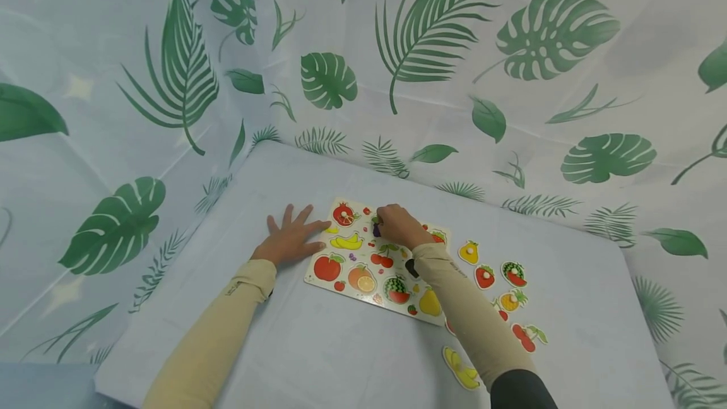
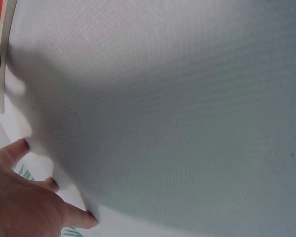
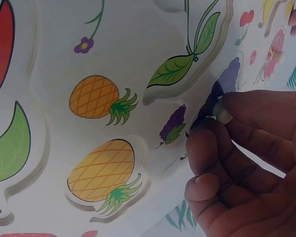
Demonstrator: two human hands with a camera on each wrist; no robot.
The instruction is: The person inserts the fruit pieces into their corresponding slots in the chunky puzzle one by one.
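A fruit puzzle board [image 1: 351, 292] lies on the white-covered table, printed with fruit pictures. My right hand [image 1: 400, 226] is over its upper middle, pinching the knob of a dark purple grape piece [image 3: 203, 112] between thumb and finger. The piece is tilted over the printed grape picture [image 3: 230, 74]; whether it touches the board is hard to tell. My left hand [image 1: 291, 238] lies with spread fingers on the table at the board's left side, thumb and little finger at its edge. In the left wrist view, the board's edge [image 2: 6, 44] shows beside the fingers.
Right of the board lie loose knobbed pieces: a pear [image 1: 469, 252], a strawberry [image 1: 485, 277], a watermelon [image 1: 514, 274], a pineapple [image 1: 514, 300] and cherries [image 1: 524, 337]. A banana piece [image 1: 460, 369] lies nearer me. My right forearm partly covers a red piece. Leaf-printed curtains surround the table.
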